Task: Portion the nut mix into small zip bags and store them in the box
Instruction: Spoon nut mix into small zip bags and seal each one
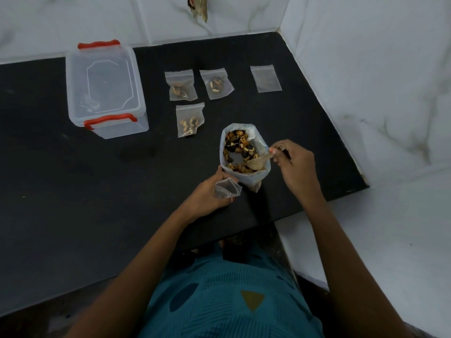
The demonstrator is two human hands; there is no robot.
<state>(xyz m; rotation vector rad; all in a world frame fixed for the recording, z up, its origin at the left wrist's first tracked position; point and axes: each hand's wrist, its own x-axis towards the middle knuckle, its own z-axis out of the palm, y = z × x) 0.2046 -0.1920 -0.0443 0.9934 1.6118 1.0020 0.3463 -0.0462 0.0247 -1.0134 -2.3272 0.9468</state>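
A large open plastic bag of nut mix point(240, 152) stands on the black counter point(97, 191). My right hand point(296, 167) holds a wooden spoon point(258, 162), its bowl dipped among the nuts. My left hand point(210, 193) grips a small empty zip bag point(227, 187), held open just left of the big bag's base. Three filled zip bags lie behind: one point(180, 85), another point(216, 84) and a nearer one point(189, 120). An empty flat zip bag point(266, 78) lies at the back right. The clear box point(105, 86) with red clasps stands at the back left, lid on.
White marble-patterned tiled walls border the counter at the back and right. The counter's front edge runs close to my body, and its right end stops by the wall at about point(363, 184). A brown object hangs on the back wall point(199, 7).
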